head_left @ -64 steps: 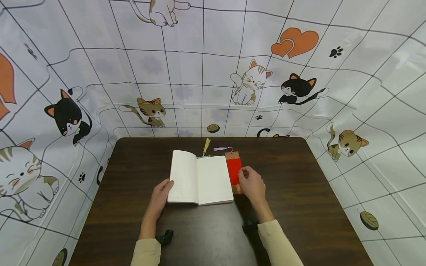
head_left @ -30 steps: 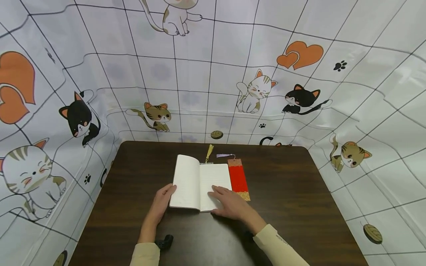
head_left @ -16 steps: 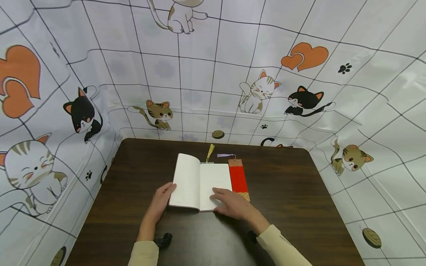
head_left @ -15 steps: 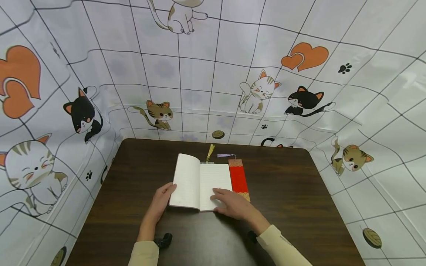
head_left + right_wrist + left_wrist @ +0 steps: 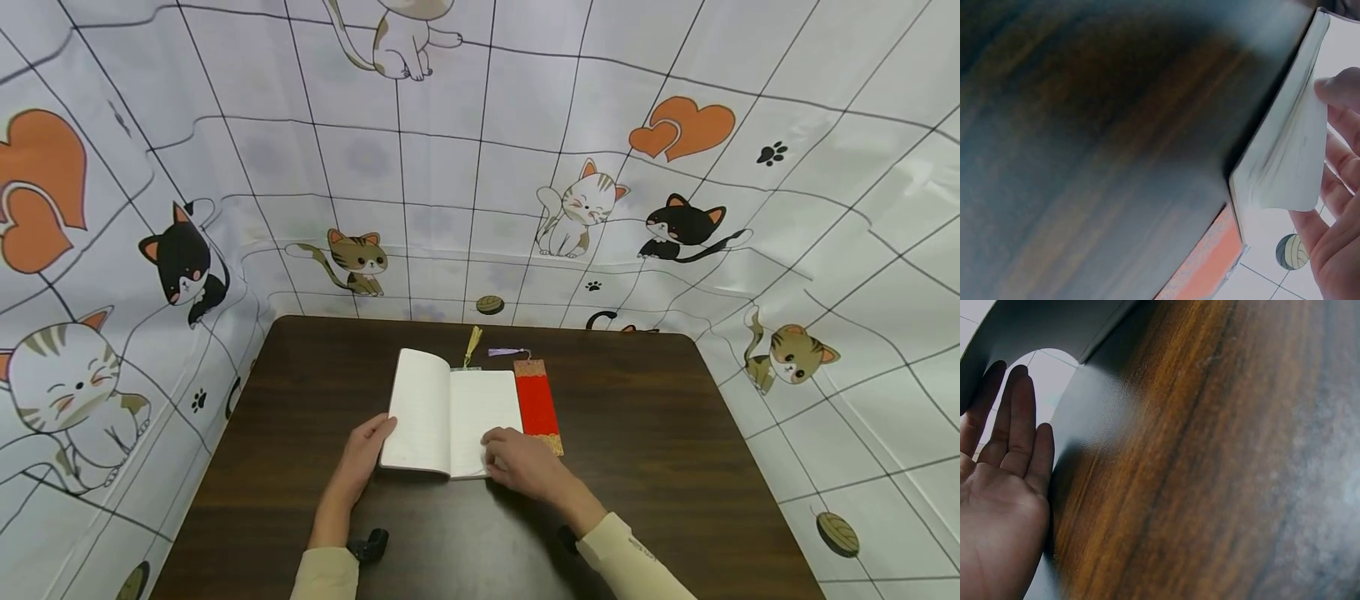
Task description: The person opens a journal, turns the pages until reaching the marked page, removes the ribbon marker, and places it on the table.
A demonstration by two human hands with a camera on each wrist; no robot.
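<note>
A notebook (image 5: pixel 420 408) lies spread out on the dark wooden table, its pages pale and faintly lined. My left hand (image 5: pixel 363 454) holds its left edge, thumb on top. In the left wrist view the fingers (image 5: pixel 1020 425) reach up behind the dark cover (image 5: pixel 1054 331). At the lower right corner, my right hand (image 5: pixel 521 462) pinches the paper. The right wrist view shows the lifted page (image 5: pixel 1304 162) between thumb (image 5: pixel 1341 87) and fingers, bent away from the stack beneath.
Right of the notebook lies a red bookmark (image 5: pixel 536 404) with gold ends and a lilac tassel (image 5: pixel 508 352). A yellow tassel (image 5: pixel 472 343) sticks out past the notebook's top edge. Cat-patterned white sheeting (image 5: pixel 435 167) surrounds the table (image 5: pixel 637 417) at back and sides.
My right hand has gone from the red bookmark to the right page, where it lay with fingers spread, and has now curled to pinch the corner. The left hand keeps its hold.
</note>
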